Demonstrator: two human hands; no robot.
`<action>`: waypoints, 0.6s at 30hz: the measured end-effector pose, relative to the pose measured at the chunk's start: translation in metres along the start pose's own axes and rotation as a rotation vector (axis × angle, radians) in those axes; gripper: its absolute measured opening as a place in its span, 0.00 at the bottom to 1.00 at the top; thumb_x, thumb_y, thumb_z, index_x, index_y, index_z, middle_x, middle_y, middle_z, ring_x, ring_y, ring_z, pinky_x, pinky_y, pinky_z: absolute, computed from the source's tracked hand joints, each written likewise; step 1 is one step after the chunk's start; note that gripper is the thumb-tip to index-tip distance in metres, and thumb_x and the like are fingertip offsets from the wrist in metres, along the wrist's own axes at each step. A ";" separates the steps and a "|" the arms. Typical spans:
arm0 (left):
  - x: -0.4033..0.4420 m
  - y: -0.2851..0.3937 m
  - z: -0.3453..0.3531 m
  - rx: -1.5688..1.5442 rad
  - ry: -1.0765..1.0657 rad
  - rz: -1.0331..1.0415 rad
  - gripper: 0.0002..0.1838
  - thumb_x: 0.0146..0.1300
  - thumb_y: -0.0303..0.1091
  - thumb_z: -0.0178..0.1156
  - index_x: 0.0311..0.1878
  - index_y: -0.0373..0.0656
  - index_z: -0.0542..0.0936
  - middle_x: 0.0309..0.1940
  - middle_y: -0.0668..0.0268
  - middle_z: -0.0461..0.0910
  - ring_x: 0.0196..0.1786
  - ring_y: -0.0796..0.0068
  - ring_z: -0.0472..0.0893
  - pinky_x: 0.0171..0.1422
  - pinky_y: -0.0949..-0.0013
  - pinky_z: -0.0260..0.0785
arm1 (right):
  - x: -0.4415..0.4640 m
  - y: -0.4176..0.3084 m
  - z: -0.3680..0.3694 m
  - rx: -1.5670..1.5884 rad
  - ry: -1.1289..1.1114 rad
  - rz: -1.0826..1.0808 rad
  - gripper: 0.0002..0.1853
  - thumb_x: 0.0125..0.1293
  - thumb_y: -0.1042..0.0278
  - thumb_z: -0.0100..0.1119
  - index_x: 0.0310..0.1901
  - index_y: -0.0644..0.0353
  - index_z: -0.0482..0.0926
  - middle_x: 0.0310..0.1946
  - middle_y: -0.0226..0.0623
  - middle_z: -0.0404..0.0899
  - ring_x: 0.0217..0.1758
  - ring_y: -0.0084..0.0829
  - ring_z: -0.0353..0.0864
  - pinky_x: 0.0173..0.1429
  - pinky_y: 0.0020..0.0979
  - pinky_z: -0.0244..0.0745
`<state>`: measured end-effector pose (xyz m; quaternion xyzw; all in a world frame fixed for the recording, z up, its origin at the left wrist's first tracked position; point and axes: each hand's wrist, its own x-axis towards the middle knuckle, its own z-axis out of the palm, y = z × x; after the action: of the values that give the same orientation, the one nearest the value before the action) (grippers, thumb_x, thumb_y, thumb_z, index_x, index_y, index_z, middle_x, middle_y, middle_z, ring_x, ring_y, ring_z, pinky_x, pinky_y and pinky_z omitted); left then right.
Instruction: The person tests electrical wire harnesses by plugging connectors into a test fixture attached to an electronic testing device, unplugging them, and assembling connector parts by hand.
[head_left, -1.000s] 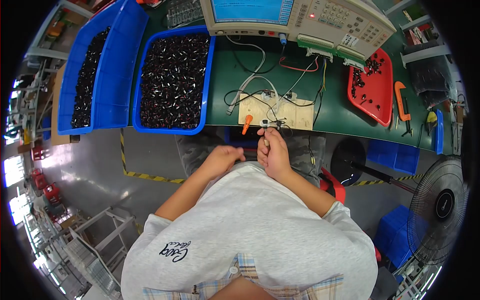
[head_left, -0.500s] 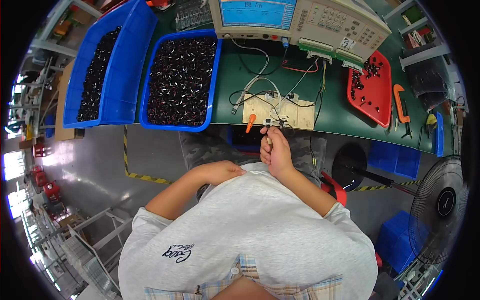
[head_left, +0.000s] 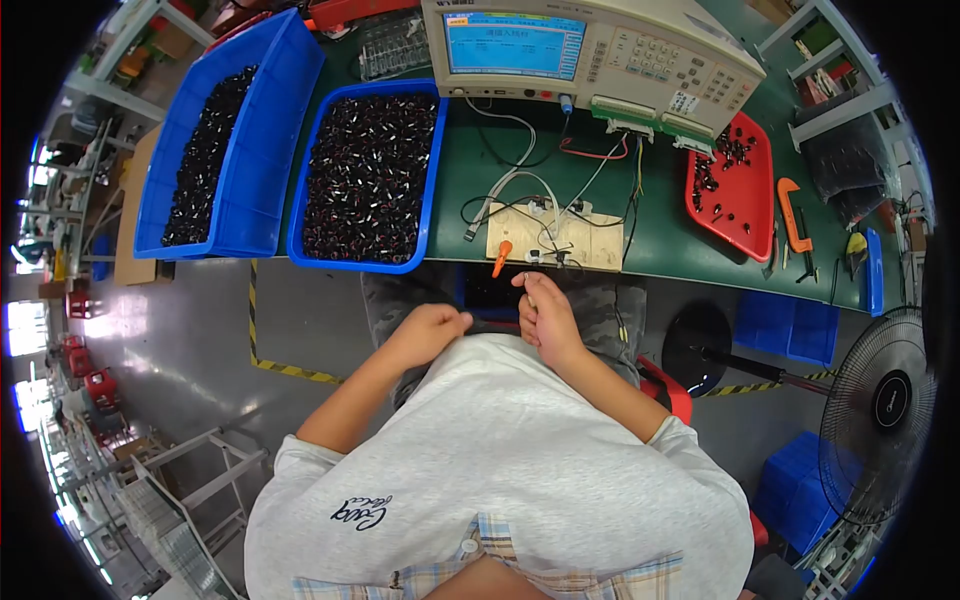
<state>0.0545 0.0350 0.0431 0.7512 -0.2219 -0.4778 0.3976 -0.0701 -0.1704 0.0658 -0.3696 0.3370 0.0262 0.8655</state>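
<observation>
My right hand is closed just below the wooden board, its thumb and forefinger pinching something small that I cannot make out. Closed in front of my shirt, to the left, is my left hand; whatever its fingers hold, if anything, is hidden. On the board's front edge sits a small white fixture with black wires beside it, a little above my right fingertips. An orange clamp handle stands at the board's left edge. The tester behind has a lit blue screen.
A blue tray and a taller blue bin hold many small black parts at the left. To the right are a red tray with several parts, an orange tool and a fan. Cables cross the board.
My right hand has drawn back from the fixture at the board's edge. My left hand moved down onto the shirt and then up again. The text on the tester's screen differs.
</observation>
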 end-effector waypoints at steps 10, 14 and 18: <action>0.013 0.033 0.016 -1.023 0.170 -0.235 0.23 0.80 0.56 0.45 0.45 0.44 0.74 0.17 0.72 0.68 0.12 0.81 0.59 0.15 0.74 0.49 | 0.000 0.011 0.000 -0.958 -0.099 -0.344 0.23 0.70 0.51 0.63 0.60 0.56 0.76 0.29 0.34 0.82 0.28 0.30 0.81 0.35 0.32 0.74; 0.030 0.027 0.038 -1.032 0.174 -0.146 0.28 0.81 0.59 0.39 0.45 0.42 0.74 0.20 0.72 0.69 0.16 0.81 0.64 0.17 0.73 0.52 | -0.016 -0.007 0.027 -1.274 -0.325 -0.542 0.20 0.65 0.55 0.68 0.57 0.48 0.81 0.35 0.33 0.86 0.30 0.34 0.84 0.35 0.35 0.77; 0.032 0.035 0.043 -1.031 0.168 -0.155 0.30 0.81 0.60 0.37 0.45 0.40 0.74 0.22 0.72 0.69 0.19 0.81 0.66 0.20 0.75 0.55 | -0.009 -0.006 0.023 -1.404 -0.311 -0.669 0.18 0.65 0.56 0.67 0.55 0.48 0.82 0.34 0.33 0.86 0.33 0.37 0.86 0.35 0.37 0.78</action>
<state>0.0321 -0.0249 0.0445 0.5081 0.1307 -0.4909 0.6955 -0.0624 -0.1577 0.0869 -0.9028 -0.0120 0.0226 0.4294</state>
